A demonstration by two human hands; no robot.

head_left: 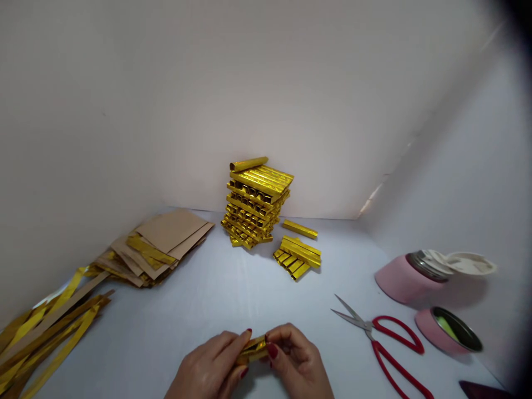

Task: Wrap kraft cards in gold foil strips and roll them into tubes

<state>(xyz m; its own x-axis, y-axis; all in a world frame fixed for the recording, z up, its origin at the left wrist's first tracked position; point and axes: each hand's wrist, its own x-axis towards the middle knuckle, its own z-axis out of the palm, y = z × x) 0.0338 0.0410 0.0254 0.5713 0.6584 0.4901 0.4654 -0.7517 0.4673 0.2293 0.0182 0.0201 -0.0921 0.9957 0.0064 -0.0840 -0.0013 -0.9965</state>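
My left hand (208,360) and my right hand (295,360) both pinch a small folded piece of gold foil (251,350) at the bottom centre, and its ends are hidden by my fingers. Beyond them rises a crisscrossed stack of gold foil tubes (255,205), with one round tube (248,164) lying on top. A smaller stack of gold tubes (296,256) sits to its right, and a single tube (299,229) lies between them, out of reach of my hands.
A pile of brown cardboard sheets (170,235) lies at left, with long gold strips (45,338) fanning out below it. To the right are red-handled scissors (382,343), a pink insulated flask (411,277) and its pink lid (449,331). Pale walls (249,83) stand behind.
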